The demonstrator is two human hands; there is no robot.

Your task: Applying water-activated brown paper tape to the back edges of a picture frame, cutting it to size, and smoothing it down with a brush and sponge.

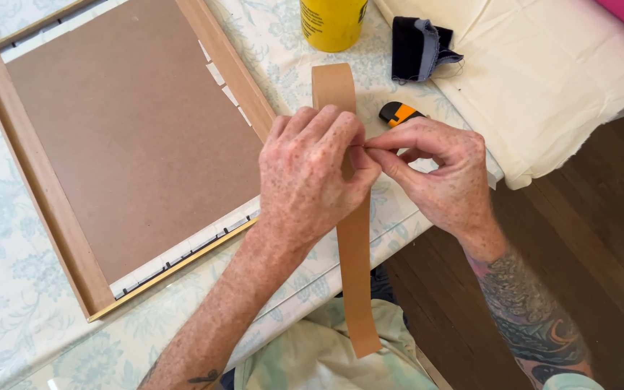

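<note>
A long brown paper tape strip (354, 245) runs near to far over the table's edge, its far end on the pale floral tablecloth (9, 238) and its near end hanging past the person's lap. The left hand (308, 173) and right hand (435, 170) pinch it mid-length, fingertips closed together. A wooden picture frame (34, 180) lies face down at left; an orange-and-black utility knife (397, 113) rests just beyond the right hand.

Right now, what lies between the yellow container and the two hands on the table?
In the head view, the brown paper strip runs from just below the yellow container down to the left hand and right hand, which pinch it together.
</note>
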